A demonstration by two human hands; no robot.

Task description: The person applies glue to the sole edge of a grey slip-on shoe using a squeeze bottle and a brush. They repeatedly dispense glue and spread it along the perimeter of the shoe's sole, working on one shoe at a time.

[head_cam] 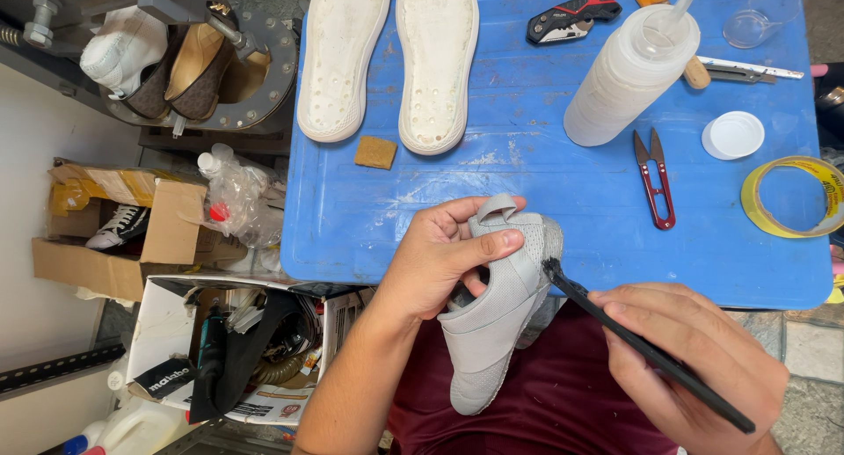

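My left hand (440, 253) grips the heel of a grey mesh shoe upper (497, 310), thumb across its collar, holding it over my lap at the blue table's front edge. My right hand (694, 358) holds a thin black brush (642, 349); its bristled tip touches the shoe's side near the heel. Two white shoe soles (387, 59) lie side by side at the table's far left, with a small brown sponge square (375, 152) below them.
On the blue table (545, 191) stand a white squeeze bottle (629, 77), red thread snips (655, 178), a white lid (733, 135), a yellow tape roll (791, 196), a utility knife (571, 17) and a clear cup (760, 14). Cardboard boxes (114, 235) with shoes and clutter sit left.
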